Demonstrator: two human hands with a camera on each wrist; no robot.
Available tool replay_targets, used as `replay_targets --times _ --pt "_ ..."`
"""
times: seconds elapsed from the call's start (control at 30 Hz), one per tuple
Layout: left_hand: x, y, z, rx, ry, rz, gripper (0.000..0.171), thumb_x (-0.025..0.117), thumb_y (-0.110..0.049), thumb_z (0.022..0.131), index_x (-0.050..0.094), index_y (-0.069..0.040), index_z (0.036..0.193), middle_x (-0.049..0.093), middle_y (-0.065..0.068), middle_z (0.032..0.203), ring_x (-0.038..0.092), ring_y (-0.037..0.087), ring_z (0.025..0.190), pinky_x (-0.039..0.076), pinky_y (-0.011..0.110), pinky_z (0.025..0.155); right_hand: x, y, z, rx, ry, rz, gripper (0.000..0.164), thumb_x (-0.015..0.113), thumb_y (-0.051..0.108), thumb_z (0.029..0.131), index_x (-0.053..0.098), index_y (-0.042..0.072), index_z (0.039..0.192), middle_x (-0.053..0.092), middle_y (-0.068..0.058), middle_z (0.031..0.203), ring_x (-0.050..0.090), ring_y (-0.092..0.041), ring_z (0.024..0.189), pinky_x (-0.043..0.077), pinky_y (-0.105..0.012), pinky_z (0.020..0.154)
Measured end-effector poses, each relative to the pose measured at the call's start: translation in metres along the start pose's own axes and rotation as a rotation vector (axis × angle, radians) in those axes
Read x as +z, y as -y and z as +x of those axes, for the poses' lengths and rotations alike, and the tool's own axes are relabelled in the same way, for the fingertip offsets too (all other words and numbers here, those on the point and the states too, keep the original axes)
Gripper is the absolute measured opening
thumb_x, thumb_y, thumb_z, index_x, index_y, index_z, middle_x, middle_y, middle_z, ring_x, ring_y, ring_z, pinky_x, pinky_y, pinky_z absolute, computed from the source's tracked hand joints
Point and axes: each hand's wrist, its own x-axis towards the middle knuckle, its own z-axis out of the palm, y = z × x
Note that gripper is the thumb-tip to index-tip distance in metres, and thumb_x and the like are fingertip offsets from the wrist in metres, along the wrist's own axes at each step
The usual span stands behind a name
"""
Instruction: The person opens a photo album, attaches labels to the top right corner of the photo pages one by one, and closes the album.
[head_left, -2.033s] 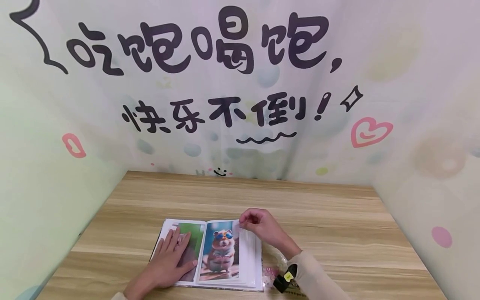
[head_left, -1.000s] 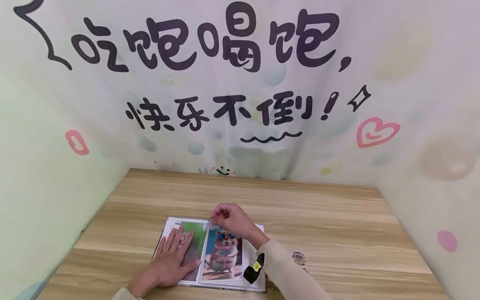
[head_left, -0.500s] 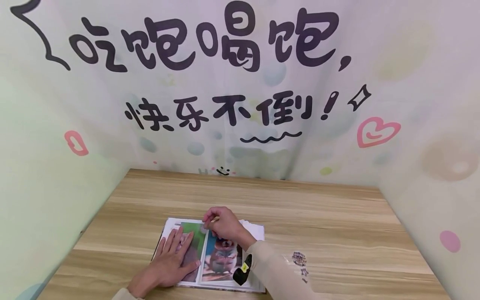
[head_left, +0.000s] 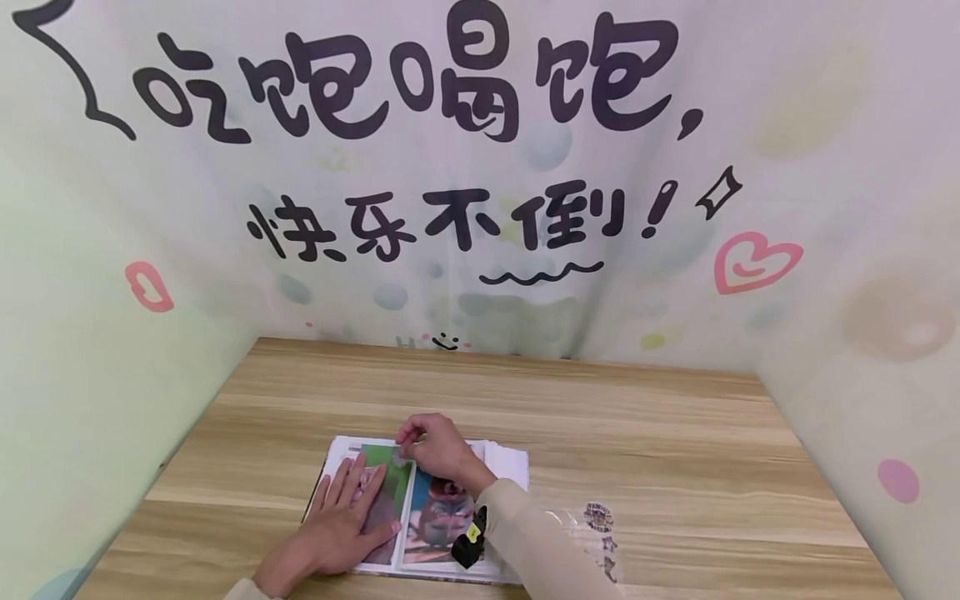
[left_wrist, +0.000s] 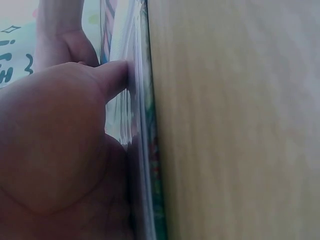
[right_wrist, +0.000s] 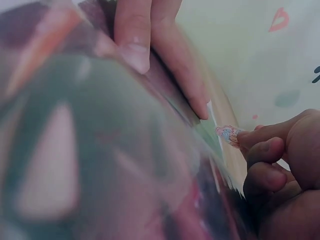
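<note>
An open photo album [head_left: 514,467] lies on the table. Its left page holds a photo with a green background [head_left: 378,454]; the right page holds a photo of a hamster [head_left: 442,521], partly covered by my right forearm. My left hand [head_left: 341,517] rests flat on the left page with fingers spread. Over the top of the album near the spine, my right hand [head_left: 435,446] pinches a small clear sticker with a coloured print [right_wrist: 228,134] between thumb and finger. In the head view the sticker [head_left: 401,458] hovers at the green photo's upper right; whether it touches is unclear.
Right of the album lies a transparent sticker sheet [head_left: 598,518] with printed designs, partly under my right sleeve [head_left: 525,533]. A black strap with a yellow tag [head_left: 471,537] is on the right wrist. A printed curtain [head_left: 465,308] stands behind the wooden table [head_left: 637,433].
My right hand has moved left from the right page's outer edge, across the hamster photo, to the green photo with the sticker. More of the sticker sheet shows. My left hand stays put.
</note>
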Motion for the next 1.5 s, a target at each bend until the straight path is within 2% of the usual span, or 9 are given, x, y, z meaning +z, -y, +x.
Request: replay_targets --times 0.27,0.7,0.9,0.97,1.2,1.5 --pt "0.0 -0.001 0.0 0.003 -0.016 0.009 0.085 0.053 -0.061 0.093 0.03 -0.007 0.154 0.01 0.026 0.162 0.004 0.046 0.149 0.003 0.065 0.114 0.001 -0.002 0.0 0.015 -0.014 -0.018 0.011 0.068 -0.003 0.085 0.071 0.008 0.085 0.064 0.007 0.073 0.055 -0.001 0.07 0.046 -0.019 0.07" --pt "0.0 -0.004 -0.001 0.004 -0.029 -0.008 0.085 0.054 -0.061 0.093 0.032 -0.006 0.154 0.011 0.027 0.162 0.004 0.046 0.148 0.004 0.065 0.114 0.004 -0.005 0.0 -0.005 -0.039 -0.114 0.013 0.067 -0.007 0.08 0.069 0.006 0.081 0.062 0.005 0.069 0.051 -0.001 0.063 0.045 -0.017 0.061" --pt "0.002 -0.003 -0.001 0.015 -0.059 -0.005 0.083 0.056 -0.059 0.092 0.034 -0.005 0.152 0.013 0.028 0.161 0.006 0.047 0.148 0.005 0.065 0.114 0.005 -0.003 -0.002 0.012 -0.04 -0.155 0.013 0.074 -0.004 0.079 0.068 0.007 0.083 0.06 0.007 0.071 0.05 0.0 0.063 0.044 -0.016 0.061" --pt "-0.001 -0.005 -0.002 0.008 -0.046 -0.009 0.083 0.057 -0.058 0.092 0.034 -0.005 0.152 0.012 0.028 0.161 0.005 0.047 0.148 0.003 0.065 0.115 0.006 -0.002 -0.002 0.013 -0.039 -0.163 0.014 0.077 -0.002 0.079 0.067 0.007 0.083 0.059 0.007 0.071 0.049 0.0 0.063 0.044 -0.016 0.061" --pt "0.01 0.001 -0.001 0.05 -0.145 0.016 0.081 0.061 -0.056 0.091 0.039 -0.004 0.149 0.019 0.029 0.159 0.012 0.047 0.146 0.008 0.065 0.113 0.008 0.003 -0.003 0.044 -0.047 -0.183 0.016 0.08 0.003 0.079 0.066 0.007 0.084 0.055 0.009 0.07 0.047 -0.001 0.062 0.042 -0.017 0.059" --pt "0.003 -0.001 -0.003 0.058 -0.096 -0.073 0.084 0.057 -0.058 0.093 0.032 -0.003 0.152 0.011 0.029 0.161 0.0 0.044 0.149 -0.008 0.06 0.117 0.011 0.001 -0.002 0.076 -0.077 -0.203 0.018 0.081 0.005 0.078 0.065 0.01 0.083 0.054 0.009 0.069 0.047 -0.003 0.062 0.041 -0.019 0.059"
